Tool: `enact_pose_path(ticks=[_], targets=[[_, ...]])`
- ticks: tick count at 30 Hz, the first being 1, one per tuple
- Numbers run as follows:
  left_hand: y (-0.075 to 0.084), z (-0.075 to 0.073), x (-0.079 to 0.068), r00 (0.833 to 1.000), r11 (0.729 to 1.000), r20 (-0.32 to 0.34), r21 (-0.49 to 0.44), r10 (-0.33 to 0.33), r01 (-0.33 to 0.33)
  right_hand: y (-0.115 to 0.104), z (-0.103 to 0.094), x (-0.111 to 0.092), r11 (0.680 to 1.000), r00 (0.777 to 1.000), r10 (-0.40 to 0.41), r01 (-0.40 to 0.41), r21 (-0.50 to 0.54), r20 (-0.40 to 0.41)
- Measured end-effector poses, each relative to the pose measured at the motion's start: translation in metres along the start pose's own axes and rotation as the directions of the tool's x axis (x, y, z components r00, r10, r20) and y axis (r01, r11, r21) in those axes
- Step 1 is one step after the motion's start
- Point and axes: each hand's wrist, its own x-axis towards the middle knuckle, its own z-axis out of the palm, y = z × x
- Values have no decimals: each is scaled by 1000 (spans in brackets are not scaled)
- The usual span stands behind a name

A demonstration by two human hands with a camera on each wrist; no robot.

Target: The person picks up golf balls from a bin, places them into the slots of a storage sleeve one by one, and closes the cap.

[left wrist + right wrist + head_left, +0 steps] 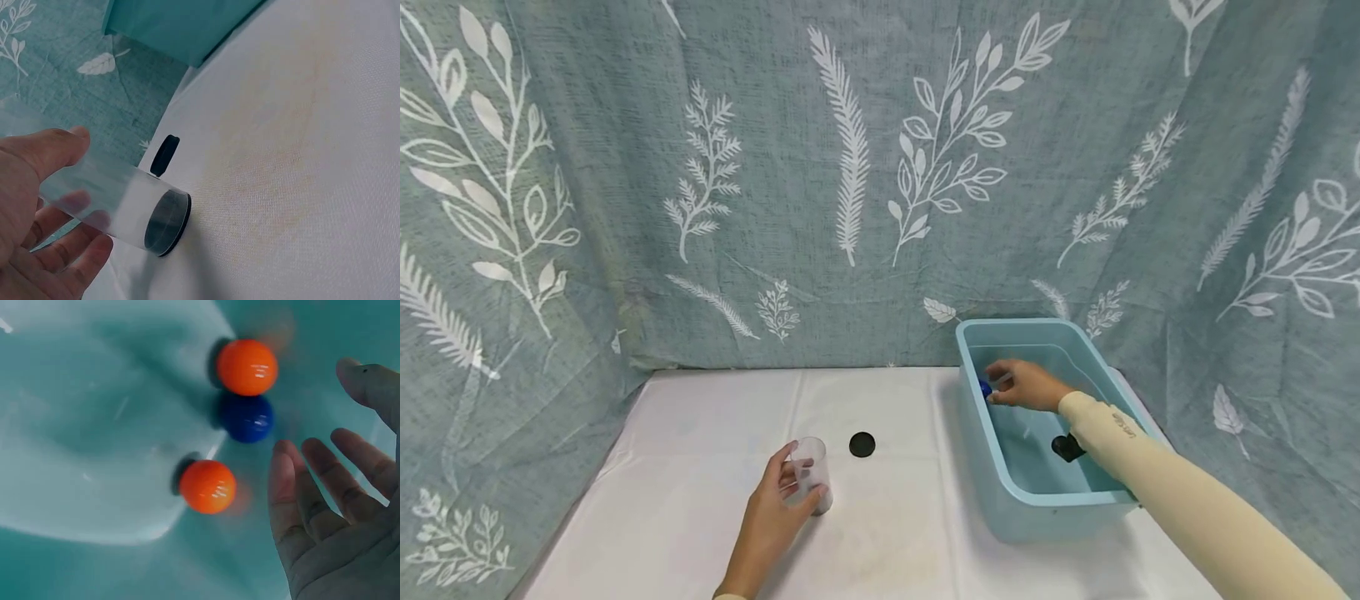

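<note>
My left hand [772,508] holds a clear plastic cylinder [812,479] upright on the table, thumb on one side and fingers on the other. In the left wrist view the cylinder [125,200] has a black base. A round black lid [862,444] lies just beyond it. Inside the light blue bin [1015,493], my right hand [1028,385] hovers with fingers spread near a blue ball [247,419]. One orange ball [247,367] touches the blue one, and a second orange ball [208,487] lies apart. The right hand holds nothing.
The bin's tall walls stand at the right of the white-covered table [700,467], and the right forearm [1187,483] crosses its near right rim. A blue-grey curtain [760,208] with white leaf prints hangs behind. A small black device [1066,447] shows under the right wrist.
</note>
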Motion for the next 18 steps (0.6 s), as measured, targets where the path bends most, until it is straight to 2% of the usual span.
enact_pose_path(ticks=[5,10,14,18], targets=[[-2,1,-4,1000,1000,-15,15,23,-23,11,15,13,992,996,-89,91,-85,32],[-3,1,-7,999,1000,-23,-8,26,-26,13,27,23,960,983,-178,185,-208,52],[-3,3,-8,999,999,-21,-28,28,-29,10,30,26,926,979,-202,201,-318,31],[-2,3,-8,999,999,-21,-28,25,-26,13,34,29,900,976,-218,202,-386,5]])
